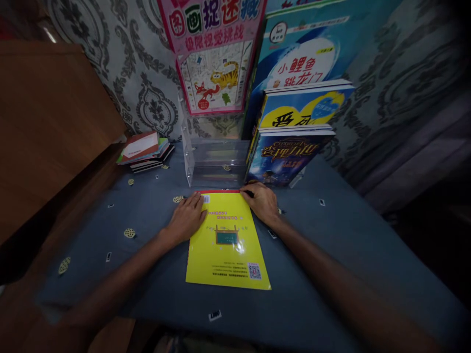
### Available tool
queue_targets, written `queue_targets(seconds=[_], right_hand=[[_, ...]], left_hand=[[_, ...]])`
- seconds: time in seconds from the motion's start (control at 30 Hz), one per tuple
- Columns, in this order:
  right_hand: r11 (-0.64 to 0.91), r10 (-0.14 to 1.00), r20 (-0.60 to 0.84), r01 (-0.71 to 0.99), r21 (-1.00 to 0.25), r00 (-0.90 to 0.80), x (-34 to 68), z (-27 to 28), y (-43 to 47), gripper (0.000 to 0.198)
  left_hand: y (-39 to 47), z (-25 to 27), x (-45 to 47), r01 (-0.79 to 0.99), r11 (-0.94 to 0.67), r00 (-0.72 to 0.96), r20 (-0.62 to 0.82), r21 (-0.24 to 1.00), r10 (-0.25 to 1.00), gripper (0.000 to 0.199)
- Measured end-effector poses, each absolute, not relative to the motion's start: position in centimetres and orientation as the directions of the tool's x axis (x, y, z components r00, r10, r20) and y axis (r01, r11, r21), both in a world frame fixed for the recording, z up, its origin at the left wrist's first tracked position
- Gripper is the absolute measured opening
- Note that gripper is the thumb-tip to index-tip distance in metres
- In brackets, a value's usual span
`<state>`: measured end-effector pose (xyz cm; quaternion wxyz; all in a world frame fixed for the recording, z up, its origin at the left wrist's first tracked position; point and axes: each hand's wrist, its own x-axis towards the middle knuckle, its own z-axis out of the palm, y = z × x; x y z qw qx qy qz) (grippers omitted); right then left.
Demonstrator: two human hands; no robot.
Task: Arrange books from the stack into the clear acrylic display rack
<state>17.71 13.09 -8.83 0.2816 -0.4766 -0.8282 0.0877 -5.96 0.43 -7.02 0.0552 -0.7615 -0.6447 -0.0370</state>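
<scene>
A yellow book [224, 257] with a red strip along its far edge lies closed on the table, its printing upside down to me. A small green chalkboard picture and a QR code show on its cover. My left hand [187, 219] rests flat on the upper left side of the book, fingers stretched toward its far corner. At the far right corner, my right hand [262, 202] has its fingers bent and pinched on the book's edge; the fingertips are partly hidden. Just beyond the book stands a clear plastic rack [187, 152] with steps.
Dark blue books [281, 157], blue-and-yellow books [305, 110] and a teal book [305, 54] stand on the rack's right side. A pink picture book [217, 59] is at the back left. Several books [143, 149] lie stacked at left, near a brown wooden panel [51, 108].
</scene>
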Motion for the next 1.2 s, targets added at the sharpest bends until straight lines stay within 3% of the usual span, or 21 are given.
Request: queue_targets(seconds=[0.1, 0.2, 0.33, 0.57, 0.83, 1.2], right_hand=[[0.611, 0.776, 0.437, 0.715, -0.341, -0.455, 17.4, -8.1, 12.1, 0.026], [0.766, 0.634, 0.485, 0.576, -0.287, -0.602, 15.7, -7.3, 10.2, 0.032], [0.869, 0.491, 0.407, 0.398, -0.295, -0.77, 11.8, -7.3, 7.8, 0.036], [0.815, 0.547, 0.247, 0.441, -0.377, -0.8, 8.9, -8.9, 7.6, 0.052], [0.818, 0.549, 0.281, 0.438, -0.373, -0.787, 8.8, -9.8, 7.9, 0.055], [0.779, 0.613, 0.234, 0.527, -0.338, -0.755, 10.1, -9.6, 7.8, 0.06]], left_hand=[[0.4, -6.9, -6.0, 0.98, -0.186, 0.194, 0.148, -0.067, 0.97, 0.044], [0.4, -6.7, -6.0, 0.975, -0.204, 0.216, 0.155, -0.087, 0.964, 0.042], [0.4, -6.8, -6.2, 0.975, -0.211, 0.221, 0.184, -0.072, 0.958, 0.039], [0.4, -7.2, -6.4, 0.973, -0.224, 0.23, 0.205, -0.054, 0.951, 0.036], [0.6, -7.8, -7.1, 0.967, -0.255, 0.251, 0.236, -0.013, 0.939, 0.04], [0.9, -8.3, -7.5, 0.963, -0.257, 0.268, 0.224, -0.08, 0.937, 0.048]])
